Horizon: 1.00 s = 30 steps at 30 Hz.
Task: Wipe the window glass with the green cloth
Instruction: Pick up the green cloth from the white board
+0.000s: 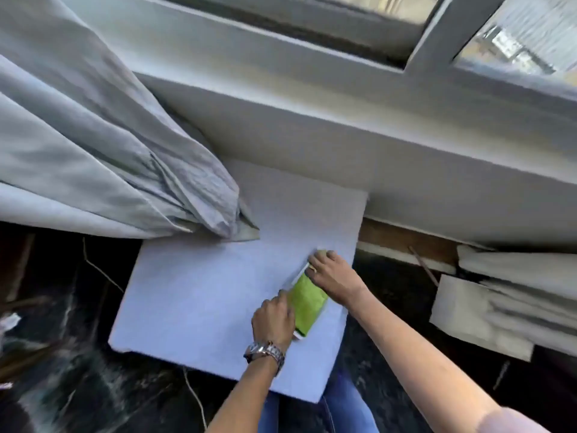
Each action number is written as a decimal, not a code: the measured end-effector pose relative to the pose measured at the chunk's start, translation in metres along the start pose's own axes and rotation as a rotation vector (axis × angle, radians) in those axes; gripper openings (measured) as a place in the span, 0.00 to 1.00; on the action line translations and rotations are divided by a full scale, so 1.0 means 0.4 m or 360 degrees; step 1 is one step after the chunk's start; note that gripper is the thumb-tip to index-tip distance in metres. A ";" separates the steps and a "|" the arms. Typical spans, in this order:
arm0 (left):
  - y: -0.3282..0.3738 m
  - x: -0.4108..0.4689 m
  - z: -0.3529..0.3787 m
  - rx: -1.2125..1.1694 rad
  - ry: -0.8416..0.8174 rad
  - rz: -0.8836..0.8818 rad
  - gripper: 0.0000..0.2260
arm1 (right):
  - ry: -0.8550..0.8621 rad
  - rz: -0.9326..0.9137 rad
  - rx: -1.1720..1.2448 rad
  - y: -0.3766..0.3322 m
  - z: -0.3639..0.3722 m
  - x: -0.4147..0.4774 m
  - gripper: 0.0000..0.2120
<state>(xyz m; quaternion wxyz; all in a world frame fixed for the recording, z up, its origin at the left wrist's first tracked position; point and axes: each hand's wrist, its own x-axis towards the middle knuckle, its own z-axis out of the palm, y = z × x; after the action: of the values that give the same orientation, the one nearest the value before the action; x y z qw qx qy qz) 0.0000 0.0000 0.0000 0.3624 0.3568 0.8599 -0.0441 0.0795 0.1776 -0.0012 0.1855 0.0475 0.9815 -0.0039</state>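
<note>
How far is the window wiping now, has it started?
Not started. Nothing looks wiped. In hand: both hands, left hand and right hand, rest on the folded green cloth, which lies flat on the white board. Left: lifting the cloth to the window glass above the sill and wiping it.

green cloth (307, 304): ends under hands | window glass (515, 42): edge-cut, blurred

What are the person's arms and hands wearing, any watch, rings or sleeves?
The left hand has a silver metal link watch on its wrist, and that forearm is bare. The right hand wears a ring on one finger; its forearm is bare up to a pale pink sleeve at the picture's lower edge.
</note>
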 end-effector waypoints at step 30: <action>0.051 -0.007 -0.534 -0.1552 0.0137 0.0340 0.14 | 0.0024 0.0095 0.0561 0.290 -0.670 -0.074 0.17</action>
<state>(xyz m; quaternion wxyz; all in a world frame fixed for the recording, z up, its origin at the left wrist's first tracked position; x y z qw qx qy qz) -0.1119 0.0850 0.1622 0.4538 0.2334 0.7533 0.4150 0.0202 0.2972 0.2604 0.1670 0.1084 0.9651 -0.1700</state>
